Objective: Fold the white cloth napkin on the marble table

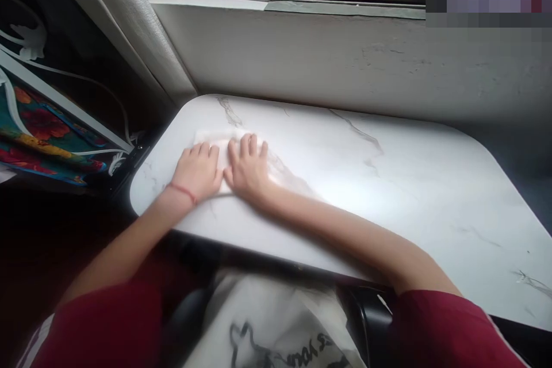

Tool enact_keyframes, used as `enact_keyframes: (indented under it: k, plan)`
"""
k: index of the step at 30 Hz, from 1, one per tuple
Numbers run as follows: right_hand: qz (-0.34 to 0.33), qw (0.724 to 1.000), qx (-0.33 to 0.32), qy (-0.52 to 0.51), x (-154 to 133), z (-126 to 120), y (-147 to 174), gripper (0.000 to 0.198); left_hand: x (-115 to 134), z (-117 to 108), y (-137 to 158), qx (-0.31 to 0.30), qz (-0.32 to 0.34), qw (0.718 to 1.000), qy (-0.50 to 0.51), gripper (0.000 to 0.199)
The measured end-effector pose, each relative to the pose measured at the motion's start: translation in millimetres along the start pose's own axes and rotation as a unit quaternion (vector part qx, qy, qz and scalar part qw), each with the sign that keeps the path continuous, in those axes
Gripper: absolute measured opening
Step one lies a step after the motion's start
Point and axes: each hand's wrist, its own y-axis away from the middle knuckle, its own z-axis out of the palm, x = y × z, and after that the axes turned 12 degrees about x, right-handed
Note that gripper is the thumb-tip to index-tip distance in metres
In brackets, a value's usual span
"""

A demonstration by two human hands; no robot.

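Note:
A thin white sheet (207, 135), like a tissue or a wipe, lies spread on the white marble-patterned tabletop (388, 195). On its left part rests my left hand (196, 171), with a red string around the wrist; its fingers are curled down and closed on the sheet. Beside it, my right hand (248, 167) presses the sheet from above, its fingers spread apart. The two thumbs nearly meet. Part of the sheet is hidden under my hands, and a thin, see-through stretch of it runs right, behind my right forearm.
The tabletop's far edge runs along a pale wall (302, 57) below a ledge (259, 4). At left are a padded light-coloured post (142, 17), white cables (95, 77) and a colourful flowered cloth (47, 132). A pale printed fabric (267, 322) lies below the near edge.

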Motion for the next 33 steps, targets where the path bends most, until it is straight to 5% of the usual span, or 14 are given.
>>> enact_keyframes:
  k: [5,10,16,21,28,33]
  plan:
    - [-0.091,0.995,-0.005,-0.036,-20,-28,59,0.068,-1,-9,84,0.076,0.057,0.994,0.054,0.045]
    - [-0.129,0.988,-0.025,-0.077,-37,-7,29,0.070,-32,8,86,0.085,-0.001,0.994,0.064,0.053]
    - [-0.121,0.988,-0.045,-0.088,-52,26,-44,0.063,-72,31,32,0.071,-0.073,0.994,0.027,0.055]
    - [-0.060,0.994,-0.019,-0.092,-19,51,-93,0.062,-88,59,-43,0.048,-0.061,0.996,0.054,0.056]
    - [0.037,0.997,0.062,-0.038,67,74,-125,0.055,-51,95,-145,0.068,-0.030,0.989,0.126,0.064]
    - [0.052,0.994,0.095,0.002,103,79,-132,0.050,-21,101,-173,0.084,-0.044,0.990,0.109,0.061]
